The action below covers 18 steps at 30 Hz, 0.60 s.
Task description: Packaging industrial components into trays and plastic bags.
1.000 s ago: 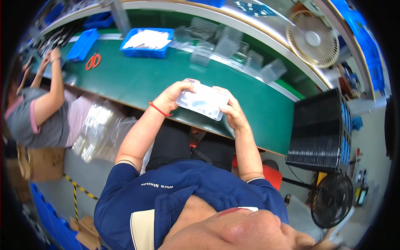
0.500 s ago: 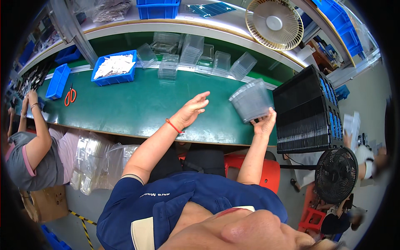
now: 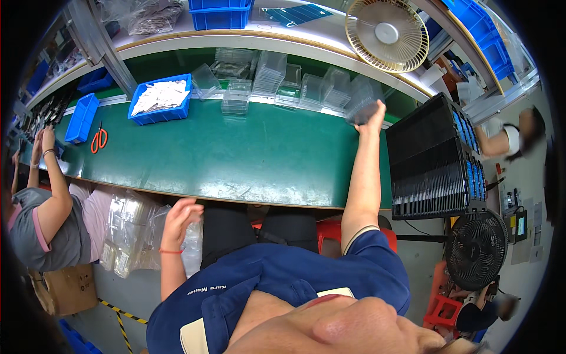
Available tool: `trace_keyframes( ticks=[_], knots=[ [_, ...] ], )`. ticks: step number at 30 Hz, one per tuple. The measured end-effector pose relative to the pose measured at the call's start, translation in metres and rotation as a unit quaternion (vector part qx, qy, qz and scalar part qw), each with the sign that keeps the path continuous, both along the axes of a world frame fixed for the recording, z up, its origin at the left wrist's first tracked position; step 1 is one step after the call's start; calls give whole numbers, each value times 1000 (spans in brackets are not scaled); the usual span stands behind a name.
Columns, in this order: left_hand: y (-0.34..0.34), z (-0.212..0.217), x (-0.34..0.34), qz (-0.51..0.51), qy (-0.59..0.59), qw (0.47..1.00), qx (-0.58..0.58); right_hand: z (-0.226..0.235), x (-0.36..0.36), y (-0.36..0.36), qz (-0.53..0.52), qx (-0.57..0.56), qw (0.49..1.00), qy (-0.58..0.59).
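Note:
At the far right of the green workbench (image 3: pixel 253 156), my right hand (image 3: pixel 371 120) grips a stack of clear plastic trays (image 3: pixel 361 97). My arm is stretched out, and the stack is tilted beside other clear tray stacks (image 3: pixel 335 88) along the bench's back edge. My left hand (image 3: pixel 180 221) is off the bench, below its front edge and near the clear plastic bags (image 3: pixel 131 227). Its fingers are loosely bent and apart, slightly blurred, with nothing in them.
Black stacked racks (image 3: pixel 430 162) stand at the right end, with a black fan (image 3: pixel 475 242) beside them. A blue bin of white pieces (image 3: pixel 159 112), a narrow blue bin (image 3: pixel 82 118) and orange-handled scissors (image 3: pixel 99 140) lie left. A co-worker (image 3: pixel 50 212) sits far left.
My right hand has carried the tray stack away from me to the back of the bench. My left hand has drawn back from over the bench toward my body.

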<state>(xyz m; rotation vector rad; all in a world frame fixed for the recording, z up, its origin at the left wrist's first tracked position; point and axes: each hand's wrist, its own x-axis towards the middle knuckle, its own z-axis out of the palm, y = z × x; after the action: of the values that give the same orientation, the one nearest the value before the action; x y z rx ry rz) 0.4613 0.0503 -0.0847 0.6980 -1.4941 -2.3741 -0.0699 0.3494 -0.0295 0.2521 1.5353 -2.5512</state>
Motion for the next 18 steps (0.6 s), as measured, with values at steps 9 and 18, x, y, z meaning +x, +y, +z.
trace_keyframes(
  ticks=[9,18],
  knots=[
    [-43,-210,193,-39,-487,837,-245,26,-3,-61,-66,48,995,50],
    [-34,-243,191,-291,-610,702,-222,-54,2,-28,-152,86,970,168]
  ],
)
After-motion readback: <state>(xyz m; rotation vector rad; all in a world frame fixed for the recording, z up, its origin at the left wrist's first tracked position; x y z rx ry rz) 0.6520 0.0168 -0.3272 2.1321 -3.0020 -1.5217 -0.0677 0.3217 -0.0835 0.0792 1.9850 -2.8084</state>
